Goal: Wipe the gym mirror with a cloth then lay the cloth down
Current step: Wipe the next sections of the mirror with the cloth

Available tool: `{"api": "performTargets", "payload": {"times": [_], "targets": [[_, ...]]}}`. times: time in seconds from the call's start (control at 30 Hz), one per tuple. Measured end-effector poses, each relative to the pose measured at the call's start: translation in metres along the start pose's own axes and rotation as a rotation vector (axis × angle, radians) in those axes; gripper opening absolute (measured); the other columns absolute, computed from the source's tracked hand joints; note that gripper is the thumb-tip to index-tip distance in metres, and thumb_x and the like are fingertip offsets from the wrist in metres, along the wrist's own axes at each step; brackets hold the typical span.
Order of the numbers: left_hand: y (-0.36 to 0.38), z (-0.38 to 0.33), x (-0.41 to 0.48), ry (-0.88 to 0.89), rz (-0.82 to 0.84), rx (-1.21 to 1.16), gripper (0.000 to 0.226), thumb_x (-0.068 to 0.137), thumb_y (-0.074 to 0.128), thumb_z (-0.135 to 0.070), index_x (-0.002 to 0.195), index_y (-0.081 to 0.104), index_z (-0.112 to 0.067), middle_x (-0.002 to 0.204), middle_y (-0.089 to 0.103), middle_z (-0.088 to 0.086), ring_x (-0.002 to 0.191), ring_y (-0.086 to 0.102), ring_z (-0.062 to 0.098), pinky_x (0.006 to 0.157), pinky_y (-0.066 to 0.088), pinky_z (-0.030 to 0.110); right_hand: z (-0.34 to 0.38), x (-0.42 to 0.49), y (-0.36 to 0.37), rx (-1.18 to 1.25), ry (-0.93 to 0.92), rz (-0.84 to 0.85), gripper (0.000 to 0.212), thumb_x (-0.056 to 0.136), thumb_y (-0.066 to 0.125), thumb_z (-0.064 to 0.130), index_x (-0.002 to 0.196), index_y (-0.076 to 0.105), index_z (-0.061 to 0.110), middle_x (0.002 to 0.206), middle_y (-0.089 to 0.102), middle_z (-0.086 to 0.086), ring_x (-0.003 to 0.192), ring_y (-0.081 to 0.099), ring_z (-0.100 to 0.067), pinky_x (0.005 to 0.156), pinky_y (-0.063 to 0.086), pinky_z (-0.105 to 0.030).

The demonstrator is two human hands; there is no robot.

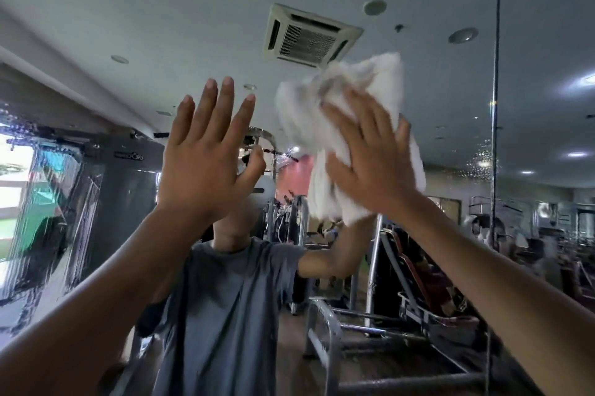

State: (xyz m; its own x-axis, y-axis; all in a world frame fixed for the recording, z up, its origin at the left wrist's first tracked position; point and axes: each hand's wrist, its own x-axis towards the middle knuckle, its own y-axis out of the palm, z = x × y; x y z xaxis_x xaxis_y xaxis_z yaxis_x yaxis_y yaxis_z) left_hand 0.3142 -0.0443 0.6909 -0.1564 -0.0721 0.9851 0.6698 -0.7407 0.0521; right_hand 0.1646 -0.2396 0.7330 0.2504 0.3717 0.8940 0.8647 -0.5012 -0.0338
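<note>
The gym mirror (135,41) fills the view, showing a reflected ceiling and gym machines. A crumpled white cloth (341,105) is pressed flat against the glass, high and right of centre, under my right hand (367,157), whose fingers are spread over it. My left hand (206,154) is raised beside it at centre left, palm toward the glass, fingers apart and holding nothing. Whether the left palm touches the glass I cannot tell. Wet streaks and droplets show on the mirror at the left (48,202) and by the seam at the right.
A vertical seam (495,105) between mirror panels runs down the right side. My reflection in a grey T-shirt (225,315) stands at centre. Reflected metal racks and benches (386,315) sit low right; a bright window reflection (19,202) is at far left.
</note>
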Motion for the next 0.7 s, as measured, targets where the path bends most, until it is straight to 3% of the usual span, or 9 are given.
{"api": "performTargets", "payload": {"times": [0.1, 0.17, 0.23, 0.33, 0.4, 0.47, 0.6, 0.67, 0.7], "targets": [[0.000, 0.000, -0.001, -0.011, 0.007, 0.017, 0.069, 0.098, 0.033, -0.047, 0.158, 0.028, -0.012, 0.166, 0.017, 0.016, 0.155, 0.011, 0.031, 0.124, -0.001, 0.042, -0.040, -0.032, -0.006, -0.024, -0.470, 0.080, 0.068, 0.085, 0.044, 0.054, 0.148, 0.034, 0.031, 0.158, 0.030, -0.009, 0.142, 0.030, -0.025, 0.101, 0.028, -0.052], [0.000, 0.000, -0.001, -0.010, 0.018, 0.013, 0.069, 0.098, 0.031, -0.046, 0.158, 0.027, -0.012, 0.166, 0.016, 0.016, 0.155, 0.009, 0.031, 0.124, -0.002, 0.042, -0.067, -0.035, -0.010, -0.050, -0.486, 0.101, 0.067, 0.082, 0.044, 0.052, 0.145, 0.037, 0.029, 0.154, 0.032, -0.011, 0.136, 0.034, -0.027, 0.095, 0.027, -0.043], [0.000, -0.003, -0.004, -0.023, 0.024, 0.009, 0.068, 0.099, 0.029, -0.045, 0.159, 0.026, -0.012, 0.166, 0.014, 0.016, 0.155, 0.008, 0.030, 0.124, -0.002, 0.043, -0.073, -0.022, -0.011, -0.042, -0.226, 0.067, 0.064, 0.083, 0.042, 0.050, 0.144, 0.037, 0.029, 0.153, 0.038, -0.013, 0.131, 0.037, -0.027, 0.090, 0.030, -0.042], [-0.001, -0.008, -0.012, -0.034, 0.026, 0.007, 0.068, 0.099, 0.028, -0.045, 0.158, 0.026, -0.012, 0.166, 0.014, 0.017, 0.155, 0.008, 0.032, 0.124, -0.001, 0.045, -0.037, 0.002, -0.004, -0.039, 0.293, -0.056, 0.065, 0.089, 0.034, 0.055, 0.148, 0.036, 0.029, 0.156, 0.035, -0.008, 0.136, 0.035, -0.027, 0.099, 0.031, -0.049], [0.000, -0.009, -0.019, -0.028, 0.012, 0.013, 0.067, 0.099, 0.029, -0.044, 0.157, 0.030, -0.011, 0.165, 0.018, 0.019, 0.154, 0.012, 0.034, 0.124, 0.003, 0.048, 0.002, 0.001, 0.000, -0.029, 0.427, -0.063, 0.069, 0.090, 0.031, 0.059, 0.152, 0.033, 0.028, 0.160, 0.028, -0.005, 0.143, 0.028, -0.024, 0.105, 0.027, -0.052], [0.000, -0.009, -0.023, -0.020, -0.011, 0.020, 0.066, 0.099, 0.031, -0.043, 0.156, 0.033, -0.010, 0.164, 0.021, 0.019, 0.153, 0.015, 0.035, 0.124, 0.007, 0.050, 0.029, -0.019, 0.002, 0.008, 0.289, -0.032, 0.071, 0.091, 0.035, 0.060, 0.153, 0.031, 0.027, 0.162, 0.025, -0.006, 0.145, 0.024, -0.023, 0.104, 0.029, -0.055], [0.000, -0.006, -0.030, -0.003, -0.002, -0.011, 0.067, 0.100, 0.032, -0.044, 0.157, 0.031, -0.011, 0.165, 0.018, 0.019, 0.154, 0.013, 0.034, 0.124, 0.004, 0.047, 0.005, -0.066, -0.006, -0.001, -0.240, 0.117, 0.072, 0.085, 0.044, 0.057, 0.150, 0.030, 0.031, 0.161, 0.026, -0.009, 0.146, 0.026, -0.025, 0.101, 0.034, -0.061], [-0.003, -0.008, -0.038, -0.003, 0.020, -0.020, 0.068, 0.099, 0.031, -0.044, 0.158, 0.028, -0.010, 0.165, 0.016, 0.020, 0.154, 0.012, 0.036, 0.124, 0.003, 0.049, -0.023, -0.062, -0.010, -0.005, -0.277, 0.138, 0.071, 0.081, 0.045, 0.054, 0.148, 0.031, 0.032, 0.158, 0.028, -0.009, 0.140, 0.029, -0.027, 0.099, 0.034, -0.067], [-0.003, -0.011, -0.044, -0.003, 0.039, -0.016, 0.068, 0.099, 0.031, -0.044, 0.158, 0.027, -0.010, 0.165, 0.015, 0.021, 0.154, 0.011, 0.037, 0.124, 0.003, 0.050, -0.035, -0.054, -0.010, -0.019, -0.208, 0.125, 0.069, 0.082, 0.045, 0.052, 0.147, 0.032, 0.032, 0.156, 0.031, -0.011, 0.137, 0.030, -0.027, 0.097, 0.035, -0.067]]}}
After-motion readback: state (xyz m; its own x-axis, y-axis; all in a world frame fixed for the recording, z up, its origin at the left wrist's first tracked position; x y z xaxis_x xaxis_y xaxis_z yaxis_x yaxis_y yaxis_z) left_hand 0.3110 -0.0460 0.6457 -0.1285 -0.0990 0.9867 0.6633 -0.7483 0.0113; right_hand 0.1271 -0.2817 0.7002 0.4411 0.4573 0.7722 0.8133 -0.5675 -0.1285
